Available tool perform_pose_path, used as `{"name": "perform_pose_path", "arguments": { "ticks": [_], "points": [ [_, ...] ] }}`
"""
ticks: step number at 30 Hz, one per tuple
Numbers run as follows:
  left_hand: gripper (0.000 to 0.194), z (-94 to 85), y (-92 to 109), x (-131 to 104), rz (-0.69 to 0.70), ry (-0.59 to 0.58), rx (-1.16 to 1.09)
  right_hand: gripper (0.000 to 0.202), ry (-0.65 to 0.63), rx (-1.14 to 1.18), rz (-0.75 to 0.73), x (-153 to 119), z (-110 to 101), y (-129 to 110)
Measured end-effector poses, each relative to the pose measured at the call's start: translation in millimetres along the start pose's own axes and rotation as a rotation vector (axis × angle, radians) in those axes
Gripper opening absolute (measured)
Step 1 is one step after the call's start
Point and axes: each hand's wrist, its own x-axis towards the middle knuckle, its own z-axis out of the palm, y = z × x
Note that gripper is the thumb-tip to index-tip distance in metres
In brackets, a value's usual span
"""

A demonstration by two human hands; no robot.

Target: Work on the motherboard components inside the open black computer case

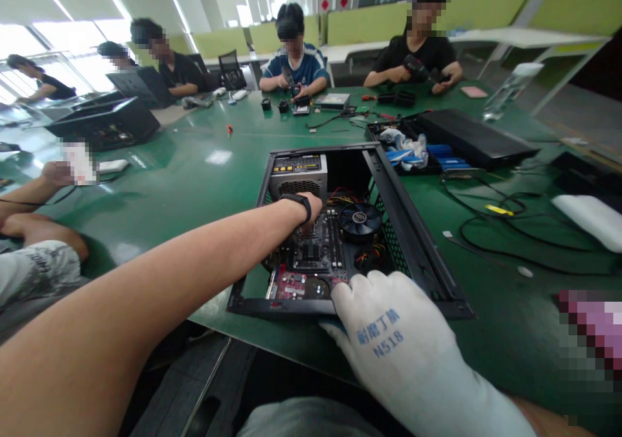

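An open black computer case lies on the green table in front of me. My left hand, bare and with a black band at the wrist, reaches down inside it over the motherboard; its fingers are hidden. My right hand, in a white work glove, is closed round the near edge of the case, fingers over the rim and thumb below. Beyond my left hand is the power supply. A round black cooling fan sits right of it, and a red circuit card lies at the near end.
Right of the case are an open black box with blue-and-white gloves, loose black cables and a white object. A clear bottle stands farther back. Several people work round the table; another person's hand is at the left.
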Motion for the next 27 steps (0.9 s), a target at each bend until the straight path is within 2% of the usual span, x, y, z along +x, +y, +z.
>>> {"name": "perform_pose_path", "arguments": {
  "ticks": [9,18,27],
  "points": [
    [0.053,-6.7,4.1,-8.8,-0.017,-0.013,0.008,0.029,0.0,-0.002,-0.001,-0.2,-0.7,-0.7],
    [0.057,-3.6,2.5,-4.5,0.017,-0.013,0.022,0.025,0.0,0.01,0.001,-2.0,0.4,-0.6],
    [0.05,-3.5,0.6,-3.9,0.011,-0.005,-0.025,0.028,-0.012,0.011,0.004,1.1,-1.4,-0.6]
  ]
}}
